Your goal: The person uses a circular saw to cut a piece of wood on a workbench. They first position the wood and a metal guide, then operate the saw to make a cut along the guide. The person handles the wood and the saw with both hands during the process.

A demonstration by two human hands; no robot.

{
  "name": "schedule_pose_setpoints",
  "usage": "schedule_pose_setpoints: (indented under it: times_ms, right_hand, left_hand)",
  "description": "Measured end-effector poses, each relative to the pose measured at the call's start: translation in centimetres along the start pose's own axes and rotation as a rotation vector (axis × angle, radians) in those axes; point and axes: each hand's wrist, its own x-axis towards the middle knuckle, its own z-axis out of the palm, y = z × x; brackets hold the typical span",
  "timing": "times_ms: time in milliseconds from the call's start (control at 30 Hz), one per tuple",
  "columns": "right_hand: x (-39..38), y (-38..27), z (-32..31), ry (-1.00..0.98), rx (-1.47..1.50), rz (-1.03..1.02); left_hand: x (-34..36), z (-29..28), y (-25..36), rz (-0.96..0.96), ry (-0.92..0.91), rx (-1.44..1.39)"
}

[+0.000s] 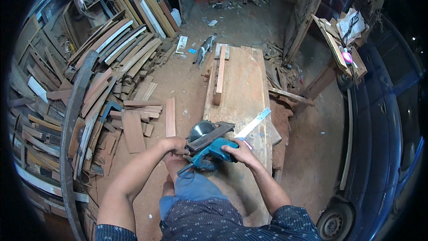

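A teal circular saw [221,147] is tipped over at the near end of the wooden bench, close to my lap. Its round metal blade [203,129] and dark base plate [210,137] are turned upward. My right hand [240,151] grips the teal motor housing from the right, with the thumb on top. At the saw's left end, my left hand [177,145] is closed on its edge beside the base plate; the fingertips are partly hidden. Just past my right hand, a pale flat ruler [255,122] lies slantwise on the bench.
A narrow wooden strip [220,75] lies along the left side of the bench [245,80]. Timber offcuts [133,129] are piled on the left. A cat [205,50] is on the floor past the bench. To the right stands a dark blue vehicle [379,107].
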Motion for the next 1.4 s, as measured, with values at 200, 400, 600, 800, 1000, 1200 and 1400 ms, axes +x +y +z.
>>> schedule_pose_setpoints:
  times_ms: [200, 400, 600, 800, 1000, 1200, 1400]
  right_hand:
    - [0.5, -2.0, 0.5, -0.047, -0.082, 0.011]
    - [0.8, -2.3, 0.8, -0.022, -0.054, 0.022]
    - [1.2, -1.2, 1.4, -0.032, -0.074, 0.0]
    - [1.3, -0.4, 1.4, -0.035, -0.066, 0.006]
    - [0.2, -1.4, 0.8, -0.089, -0.035, 0.047]
    - [1.2, -1.3, 1.3, -0.03, -0.183, -0.098]
    - [1.3, -2.8, 3.4, 0.183, -0.425, -0.306]
  left_hand:
    - [0.4, 1.7, -1.0, -0.158, -0.078, -0.034]
    - [-0.4, 3.0, -0.4, -0.179, 0.238, 0.21]
    - [-1.2, 4.4, 1.2, -0.212, 0.417, 0.373]
    - [-0.4, 6.5, 0.8, -0.102, 0.714, 0.592]
    - [-0.2, 5.5, 0.2, -0.013, 0.432, 0.603]
    - [2.0, 2.0, 0.1, -0.139, 0.102, 0.608]
    - [3.0, -0.6, -1.3, -0.136, 0.031, 0.602]
